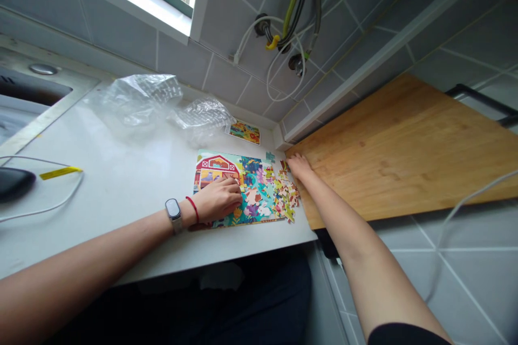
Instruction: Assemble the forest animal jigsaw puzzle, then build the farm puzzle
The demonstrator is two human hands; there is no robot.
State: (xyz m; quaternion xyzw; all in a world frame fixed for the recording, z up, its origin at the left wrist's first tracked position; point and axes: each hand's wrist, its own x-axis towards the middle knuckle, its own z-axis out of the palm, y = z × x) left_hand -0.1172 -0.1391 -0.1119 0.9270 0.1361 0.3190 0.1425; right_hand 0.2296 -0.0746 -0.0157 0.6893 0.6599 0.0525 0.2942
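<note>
A colourful jigsaw puzzle (218, 161) with a red barn and animals lies on the white counter, with many pieces fitted together. My left hand (220, 198) rests over its lower left part, fingers bent and close together; anything under the fingertips is hidden. Beside the puzzle's right edge is a heap of loose puzzle pieces (288, 197), some overlapping. My right hand (299, 166) is at the upper end of this heap, against the wooden board, its fingers slightly apart near a few pieces. A teal puzzle piece (270, 157) lies just above the puzzle.
Behind the puzzle lie a picture card (245, 132) and crumpled clear plastic bags (145, 98). A large wooden board (404, 151) is on the right. At left are a sink (87, 86), a black mouse-like object (15, 183) and a white cable (60, 204). Pipes hang from the tiled wall.
</note>
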